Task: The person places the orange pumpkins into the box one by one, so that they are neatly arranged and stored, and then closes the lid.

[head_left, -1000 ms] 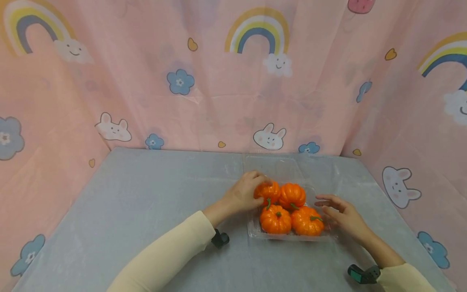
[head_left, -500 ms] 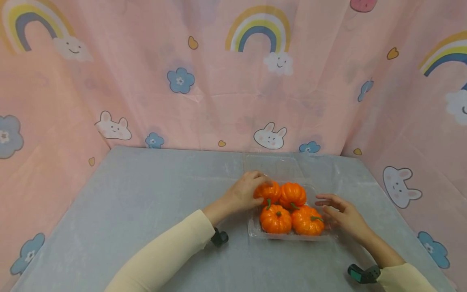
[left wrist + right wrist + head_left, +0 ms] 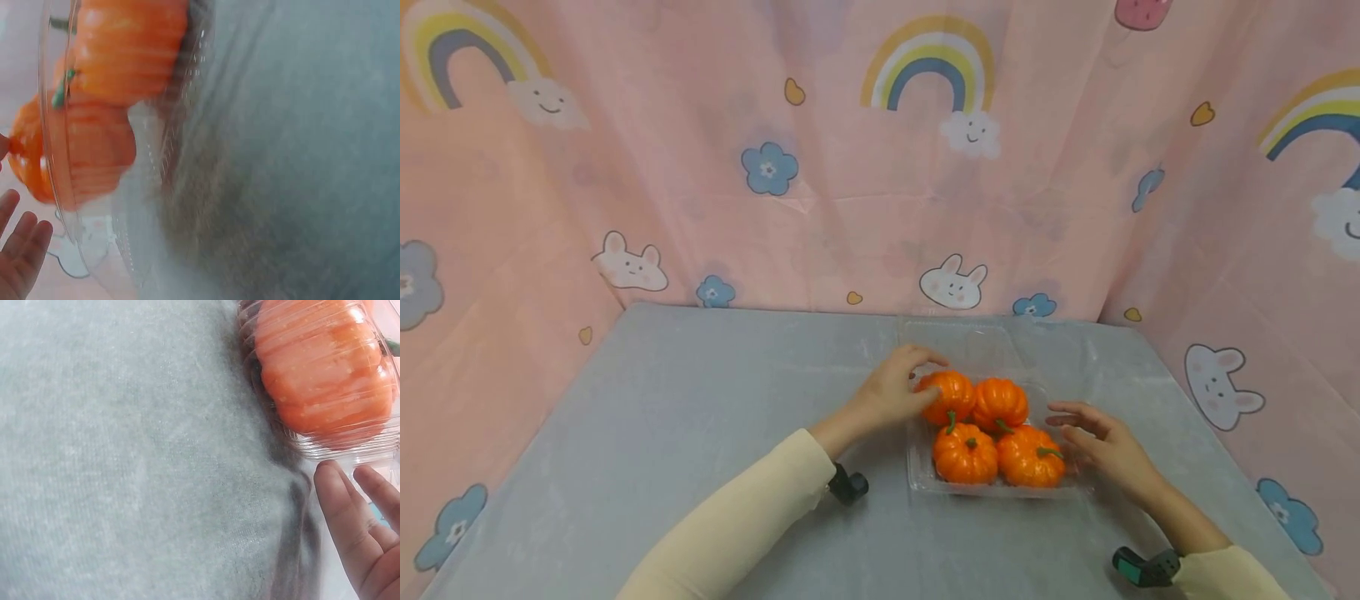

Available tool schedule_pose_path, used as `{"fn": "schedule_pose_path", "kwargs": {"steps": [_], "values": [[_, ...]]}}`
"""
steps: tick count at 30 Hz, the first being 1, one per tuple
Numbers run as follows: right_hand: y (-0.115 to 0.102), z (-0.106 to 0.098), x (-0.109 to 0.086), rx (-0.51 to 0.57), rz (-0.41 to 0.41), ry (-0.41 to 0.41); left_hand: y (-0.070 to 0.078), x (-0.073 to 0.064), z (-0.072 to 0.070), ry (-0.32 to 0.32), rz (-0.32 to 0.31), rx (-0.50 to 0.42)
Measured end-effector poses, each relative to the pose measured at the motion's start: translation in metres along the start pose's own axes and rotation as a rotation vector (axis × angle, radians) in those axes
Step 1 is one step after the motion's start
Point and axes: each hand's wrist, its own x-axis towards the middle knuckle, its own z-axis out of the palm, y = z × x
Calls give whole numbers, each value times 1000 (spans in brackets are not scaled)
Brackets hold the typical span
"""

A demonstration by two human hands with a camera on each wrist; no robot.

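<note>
Several small orange pumpkins with green stems sit in a clear plastic clamshell box [image 3: 925, 483], two at the back and two in front. My left hand [image 3: 891, 392] is at the back-left pumpkin [image 3: 951, 398], fingers parted and the thumb at its left side. In the left wrist view the thumb tip [image 3: 3, 147] lies against or very close to that pumpkin, while the other fingers [image 3: 28, 240] are apart from it. My right hand [image 3: 1108, 450] is beside the box's right wall, holding nothing. Its fingertips [image 3: 326, 472] are at or near the ribbed plastic in the right wrist view.
The box's clear lid [image 3: 958, 337] lies folded back behind it. A grey cloth [image 3: 715, 400] covers the table. Pink printed curtains [image 3: 850, 167] stand at the back and both sides.
My left hand has drawn back a little to the left from the back-left pumpkin, its fingers lifting off the top. The pumpkins and right hand have hardly moved.
</note>
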Motion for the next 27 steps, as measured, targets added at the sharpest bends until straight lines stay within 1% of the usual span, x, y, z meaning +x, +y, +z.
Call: {"fn": "schedule_pose_path", "kwargs": {"steps": [2,4,7,9,11,14,15,18,20,22,27], "values": [[0,0,0,-1,-2,2,-4,2,-2,34,-26,-29],[1,0,0,-1,-2,3,-10,3,-3,79,-71,-71],[2,0,-1,-2,-9,6,-19,6,-4,161,-158,-126],[2,0,-1,2,-11,5,-26,8,-4,201,-239,-172],[2,0,-1,4,-12,4,-33,10,-4,226,-314,-209],[2,0,-1,7,-8,0,-40,12,-3,229,-423,-266],[1,0,-1,8,-6,0,-42,13,-2,225,-449,-284],[1,0,-1,10,6,1,-46,16,-1,207,-499,-342],[0,0,-1,6,15,1,-47,18,0,197,-514,-383],[0,0,-1,5,22,3,-48,19,1,189,-516,-411],[1,-1,-2,6,28,-1,-47,21,6,176,-512,-431]]}}
